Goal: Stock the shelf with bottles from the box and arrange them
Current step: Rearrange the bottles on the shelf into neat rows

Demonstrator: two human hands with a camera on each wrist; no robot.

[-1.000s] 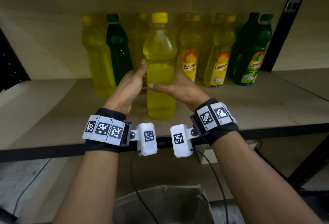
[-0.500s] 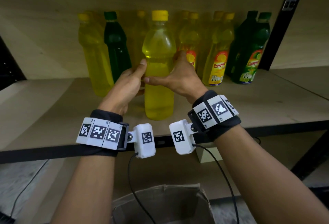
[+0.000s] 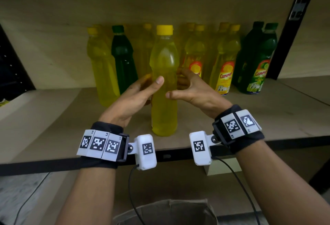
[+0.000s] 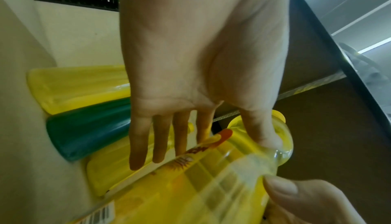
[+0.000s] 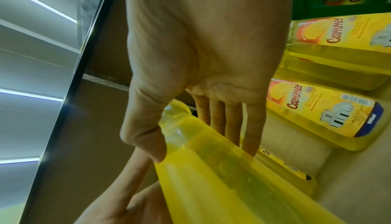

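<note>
- Left hand (image 3: 135, 96) was loose, thumb on the front yellow bottle (image 3: 164, 82), fingers straight and apart.
- That bottle stood upright near the shelf (image 3: 53, 126) front edge; its label faced away. Better to turn it label-forward, gently.
- Right hand (image 3: 192, 90) cupped open beside it, thumb touching.
- Bottles (image 3: 223, 71) behind read "Cammer", 900ml.

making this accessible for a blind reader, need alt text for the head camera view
Two hands, left hand and right hand, flank an upright yellow bottle near the front of a wooden shelf. Behind it stand yellow and green bottles; a cardboard box sits below.
</note>
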